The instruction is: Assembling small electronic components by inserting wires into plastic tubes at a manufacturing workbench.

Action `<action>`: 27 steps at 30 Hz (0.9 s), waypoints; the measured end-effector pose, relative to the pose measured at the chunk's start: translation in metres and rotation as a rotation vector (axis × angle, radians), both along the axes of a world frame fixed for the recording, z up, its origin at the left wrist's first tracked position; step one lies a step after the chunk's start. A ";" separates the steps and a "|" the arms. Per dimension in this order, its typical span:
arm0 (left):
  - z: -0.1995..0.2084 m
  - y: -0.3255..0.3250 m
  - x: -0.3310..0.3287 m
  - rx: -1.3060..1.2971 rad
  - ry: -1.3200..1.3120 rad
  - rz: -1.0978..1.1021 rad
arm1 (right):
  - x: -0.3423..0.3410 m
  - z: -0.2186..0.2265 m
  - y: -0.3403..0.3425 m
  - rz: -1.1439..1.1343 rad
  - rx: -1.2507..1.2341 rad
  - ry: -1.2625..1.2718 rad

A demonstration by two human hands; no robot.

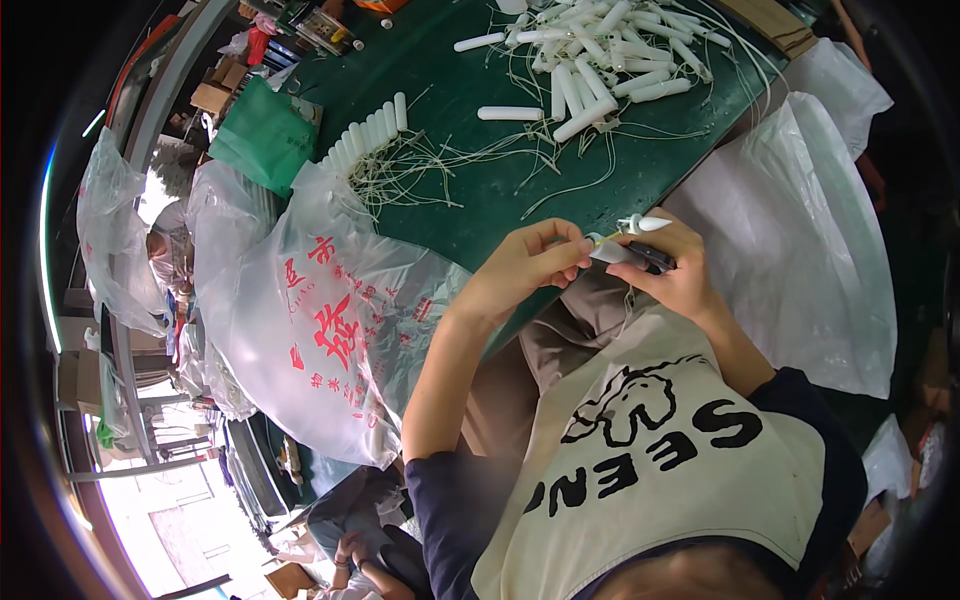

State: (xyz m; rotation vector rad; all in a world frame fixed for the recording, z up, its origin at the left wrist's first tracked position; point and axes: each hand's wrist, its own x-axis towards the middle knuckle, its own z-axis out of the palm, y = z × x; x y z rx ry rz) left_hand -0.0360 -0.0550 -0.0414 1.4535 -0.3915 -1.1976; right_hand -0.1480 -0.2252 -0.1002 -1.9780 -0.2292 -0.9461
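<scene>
- My left hand [525, 262] is pinched shut on the thin wire end [597, 238], just left of the piece.
- The white candle-shaped tube [640, 225] lies crosswise, tip pointing right — over the green desk [480, 190] edge.
- My right hand [672, 272] is curled closed around a dark tool [640, 258], touching the tube from below.

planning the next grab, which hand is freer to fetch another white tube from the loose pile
Left, probably: the left hand only pinches a thin wire end, while the right hand grips the white tube and a dark tool.
</scene>
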 end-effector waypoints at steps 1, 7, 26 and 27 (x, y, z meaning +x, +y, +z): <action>0.002 0.000 -0.001 -0.001 0.001 -0.002 | 0.000 0.000 -0.001 0.020 -0.003 -0.006; 0.002 0.002 0.000 -0.118 0.055 -0.174 | -0.001 -0.005 -0.003 0.142 0.085 0.034; -0.003 0.007 -0.003 -0.186 0.078 -0.016 | -0.010 -0.010 -0.027 0.043 0.398 0.250; -0.002 0.007 -0.002 -0.189 0.060 0.023 | -0.013 -0.011 -0.031 -0.028 0.551 0.363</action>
